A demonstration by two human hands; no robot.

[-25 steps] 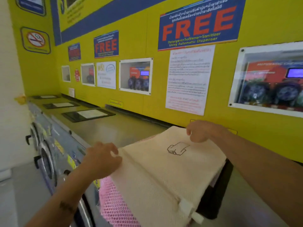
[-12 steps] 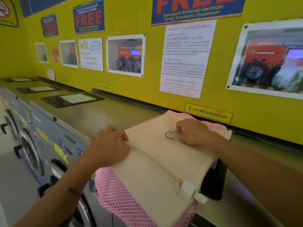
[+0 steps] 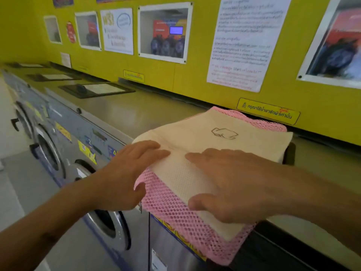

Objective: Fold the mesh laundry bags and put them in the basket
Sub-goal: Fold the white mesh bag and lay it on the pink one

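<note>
A cream mesh laundry bag (image 3: 218, 132) with a small line drawing on it lies folded on top of a pink mesh laundry bag (image 3: 181, 216). Both rest on the washer top, over a black object (image 3: 291, 153) that shows only at the bags' right and front edges. My left hand (image 3: 125, 173) lies flat on the cream bag's near-left edge, fingers spread and pointing right. My right hand (image 3: 230, 184) presses flat on the cream bag's near half, fingers pointing left. Neither hand grips anything. No basket can be made out.
The steel washer top (image 3: 136, 112) runs left along the yellow wall (image 3: 187, 75), with black framed lids (image 3: 97, 89) set into it. Front-loading washer doors (image 3: 48, 151) line the front face at left. Posters and windows hang on the wall.
Both hands moved from the far part of the cream bag toward me and now lie flat on its near half. The view tilted down and closer.
</note>
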